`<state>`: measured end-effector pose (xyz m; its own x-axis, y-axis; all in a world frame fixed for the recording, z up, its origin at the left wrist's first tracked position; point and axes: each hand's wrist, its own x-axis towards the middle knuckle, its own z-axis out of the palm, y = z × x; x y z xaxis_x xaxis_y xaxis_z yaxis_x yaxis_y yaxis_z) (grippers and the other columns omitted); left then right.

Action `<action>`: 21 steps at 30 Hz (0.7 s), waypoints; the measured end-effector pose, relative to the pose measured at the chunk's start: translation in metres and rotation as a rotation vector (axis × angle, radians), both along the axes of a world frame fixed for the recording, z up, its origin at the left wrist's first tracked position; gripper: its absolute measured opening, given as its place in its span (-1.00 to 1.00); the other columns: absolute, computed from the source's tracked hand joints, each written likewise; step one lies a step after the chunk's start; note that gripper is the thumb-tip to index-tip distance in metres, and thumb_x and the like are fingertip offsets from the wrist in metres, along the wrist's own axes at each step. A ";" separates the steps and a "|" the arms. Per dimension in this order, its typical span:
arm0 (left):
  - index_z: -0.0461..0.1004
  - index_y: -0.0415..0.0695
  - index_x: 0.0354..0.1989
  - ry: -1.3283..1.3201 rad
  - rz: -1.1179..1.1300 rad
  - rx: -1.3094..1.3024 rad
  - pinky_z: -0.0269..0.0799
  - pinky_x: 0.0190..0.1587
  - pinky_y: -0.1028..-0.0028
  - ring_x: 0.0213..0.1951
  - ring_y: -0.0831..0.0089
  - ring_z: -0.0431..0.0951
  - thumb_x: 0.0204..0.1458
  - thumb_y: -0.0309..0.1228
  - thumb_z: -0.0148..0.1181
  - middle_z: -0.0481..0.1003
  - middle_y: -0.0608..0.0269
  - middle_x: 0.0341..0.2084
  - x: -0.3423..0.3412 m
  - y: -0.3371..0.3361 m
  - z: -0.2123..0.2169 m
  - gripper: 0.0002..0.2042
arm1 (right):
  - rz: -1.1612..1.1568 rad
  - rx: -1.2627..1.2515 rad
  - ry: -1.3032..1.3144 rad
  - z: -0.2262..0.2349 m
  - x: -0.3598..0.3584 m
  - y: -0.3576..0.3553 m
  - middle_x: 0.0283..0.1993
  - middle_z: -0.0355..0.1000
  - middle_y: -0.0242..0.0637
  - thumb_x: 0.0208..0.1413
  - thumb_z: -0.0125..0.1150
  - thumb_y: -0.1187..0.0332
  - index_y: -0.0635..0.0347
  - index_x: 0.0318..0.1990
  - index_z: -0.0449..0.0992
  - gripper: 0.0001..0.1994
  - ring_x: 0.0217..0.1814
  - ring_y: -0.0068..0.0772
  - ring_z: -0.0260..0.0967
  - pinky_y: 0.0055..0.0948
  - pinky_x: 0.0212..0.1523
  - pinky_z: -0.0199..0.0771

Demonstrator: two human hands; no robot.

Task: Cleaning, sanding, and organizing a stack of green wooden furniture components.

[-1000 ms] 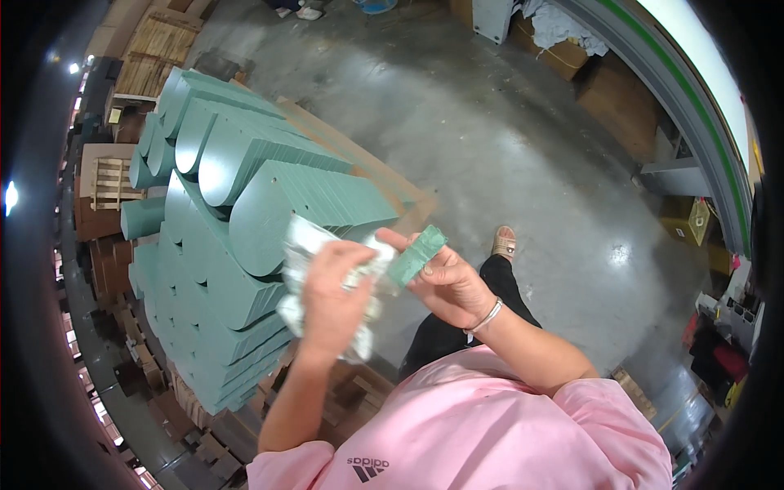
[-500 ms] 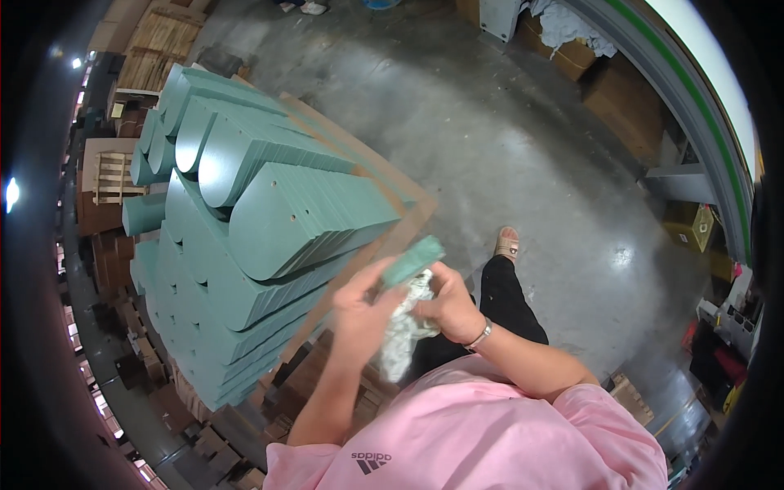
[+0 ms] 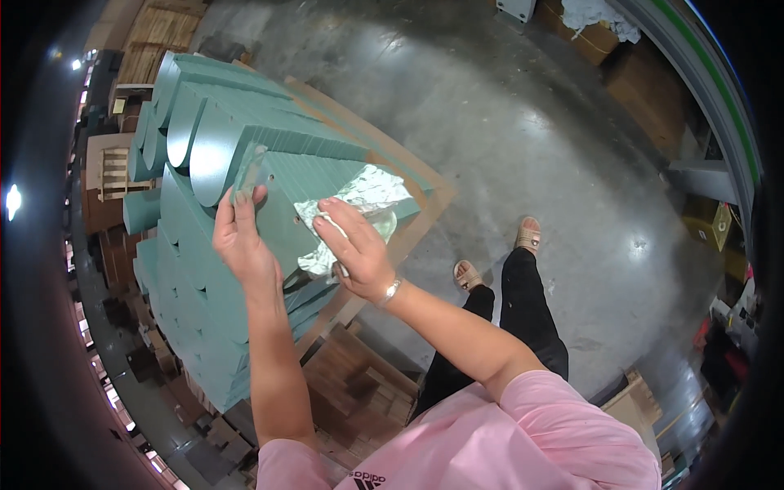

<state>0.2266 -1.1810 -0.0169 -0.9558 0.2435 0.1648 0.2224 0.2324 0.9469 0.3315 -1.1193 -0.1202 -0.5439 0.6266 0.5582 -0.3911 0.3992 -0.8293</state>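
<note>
My right hand presses a crumpled white cloth against the face of a green panel in the near stack, its fingers bent over the cloth. By the panel's left rounded end, my left hand closes its thumb and fingers on a narrow green piece with a paler edge. Whether that piece is loose or touches the panel behind it, I cannot tell. Small holes show in the panel's face between my hands.
More stacked green panels with rounded ends lie to the left and far side. A brown board edge runs under the stack. Brown boxes or boards lie below my arms. Grey concrete floor extends to the right, with a carton beyond.
Both hands have moved left and away from my body, from in front of me onto the stack, and apart. The cloth has spread onto the panel; the green piece is now with my left hand.
</note>
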 end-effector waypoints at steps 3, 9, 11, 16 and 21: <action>0.46 -0.34 -0.02 -0.005 0.033 -0.074 0.35 -0.04 0.51 -0.18 0.53 0.48 0.24 -0.35 0.06 0.53 0.22 -0.23 0.001 -0.008 0.006 -0.71 | -0.036 0.002 -0.019 -0.016 0.003 -0.006 0.09 0.40 -0.03 -0.18 0.05 0.71 0.22 0.10 0.41 -0.44 0.16 0.06 0.36 -0.16 0.18 0.40; 0.47 -0.34 -0.04 0.035 0.014 -0.098 0.36 -0.05 0.51 -0.21 0.53 0.48 0.22 -0.33 0.09 0.53 0.22 -0.26 -0.004 -0.006 0.000 -0.70 | -0.081 -0.450 -0.706 -0.141 0.062 0.009 0.09 0.44 -0.02 -0.08 -0.06 0.76 0.20 0.05 0.48 -0.51 0.11 -0.07 0.43 -0.32 0.14 0.37; 0.48 -0.32 -0.04 0.049 0.061 -0.080 0.36 -0.07 0.51 -0.23 0.52 0.49 0.23 -0.33 0.08 0.53 0.22 -0.29 -0.004 -0.010 0.001 -0.71 | -0.087 -0.384 -0.416 -0.084 0.041 0.015 0.13 0.42 -0.03 -0.06 -0.02 0.72 0.20 0.10 0.45 -0.50 0.18 -0.09 0.38 -0.31 0.20 0.32; 0.47 -0.31 -0.05 0.056 0.036 -0.089 0.32 -0.03 0.49 -0.20 0.53 0.47 0.24 -0.29 0.04 0.53 0.20 -0.31 -0.002 -0.011 -0.003 -0.69 | -0.040 -0.201 -0.070 -0.084 0.016 -0.025 0.16 0.37 0.00 -0.24 -0.02 0.76 0.25 0.11 0.43 -0.39 0.27 -0.02 0.30 -0.20 0.27 0.25; 0.46 -0.32 -0.07 0.058 -0.013 -0.082 0.25 -0.02 0.50 -0.21 0.55 0.42 0.24 -0.26 0.03 0.52 0.23 -0.32 -0.003 -0.008 -0.004 -0.67 | -0.152 -0.245 -0.749 -0.262 0.066 -0.016 0.16 0.38 -0.06 -0.17 -0.08 0.80 0.17 0.13 0.42 -0.39 0.23 -0.05 0.31 -0.29 0.23 0.32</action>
